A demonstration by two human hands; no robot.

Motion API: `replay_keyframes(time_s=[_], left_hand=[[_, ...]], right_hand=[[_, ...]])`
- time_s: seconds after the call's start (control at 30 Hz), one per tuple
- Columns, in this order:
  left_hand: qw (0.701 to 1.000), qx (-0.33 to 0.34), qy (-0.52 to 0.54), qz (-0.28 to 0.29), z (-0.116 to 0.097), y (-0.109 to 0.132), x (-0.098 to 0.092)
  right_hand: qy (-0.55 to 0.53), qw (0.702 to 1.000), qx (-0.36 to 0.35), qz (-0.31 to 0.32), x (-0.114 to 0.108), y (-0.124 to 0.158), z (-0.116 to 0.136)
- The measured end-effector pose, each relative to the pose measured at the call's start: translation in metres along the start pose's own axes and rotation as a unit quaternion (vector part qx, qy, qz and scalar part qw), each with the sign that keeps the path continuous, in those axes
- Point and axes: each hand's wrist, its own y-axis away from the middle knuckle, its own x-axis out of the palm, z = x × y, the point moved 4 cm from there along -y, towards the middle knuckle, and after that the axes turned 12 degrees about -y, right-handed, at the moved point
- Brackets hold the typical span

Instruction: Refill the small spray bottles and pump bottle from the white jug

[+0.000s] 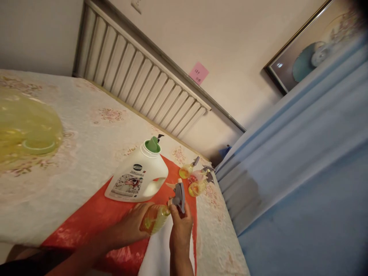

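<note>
My left hand (135, 224) is wrapped round a small clear spray bottle (155, 218) of yellow liquid, held over a red plastic sheet (94, 216). My right hand (180, 228) grips that bottle's grey trigger head (179, 196). Just beyond stands a white detergent jug (138, 176) with a green spout and no cap on it. Three more small spray bottles (197, 178) with yellowish liquid stand past it near the table's corner.
The table wears a pale floral cloth (86, 115). A blurred yellow-green container (25, 130) sits at far left. A radiator (138, 76) lines the wall, with a pink note (198, 73) above it. A blue curtain (301, 161) hangs at right, close to the table edge.
</note>
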Motion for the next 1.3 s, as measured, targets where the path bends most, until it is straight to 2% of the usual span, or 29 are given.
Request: replay_keyframes(time_s=[0.23, 0.4, 0.5, 0.67, 0.77, 0.87, 0.93, 1.0, 1.2, 1.3], left_hand=[[0.998, -0.038, 0.047, 0.019, -0.002, -0.004, 0.002], [0.997, -0.028, 0.074, 0.012, -0.013, -0.011, 0.001], [0.996, -0.018, 0.083, 0.012, -0.016, -0.013, 0.001], [0.997, 0.005, 0.080, -0.003, -0.016, -0.012, 0.000], [0.998, 0.001, 0.062, -0.020, -0.013, -0.013, 0.000], [0.997, -0.001, 0.055, -0.045, -0.010, -0.014, -0.002], [0.997, -0.001, 0.053, -0.061, -0.008, -0.015, -0.004], [0.996, -0.007, 0.048, -0.076, -0.006, -0.016, -0.005], [0.997, -0.008, 0.044, -0.070, -0.001, -0.016, -0.001], [0.997, -0.013, 0.051, -0.056, 0.001, -0.015, 0.001]], right_hand=[[0.033, 0.999, -0.006, 0.012, 0.004, 0.003, -0.003], [0.001, 1.000, -0.006, 0.012, 0.004, -0.001, 0.004], [-0.034, 0.999, -0.028, -0.010, 0.000, -0.006, 0.020], [-0.102, 0.990, -0.075, -0.059, -0.011, -0.017, 0.063], [-0.147, 0.978, -0.119, -0.089, -0.023, -0.023, 0.089], [-0.185, 0.965, -0.146, -0.117, -0.042, -0.028, 0.100], [-0.200, 0.960, -0.141, -0.137, -0.056, -0.031, 0.096], [-0.210, 0.959, -0.117, -0.154, -0.070, -0.033, 0.081], [-0.251, 0.952, 0.034, -0.173, -0.104, -0.042, 0.000], [-0.224, 0.955, 0.100, -0.168, -0.115, -0.047, -0.034]])
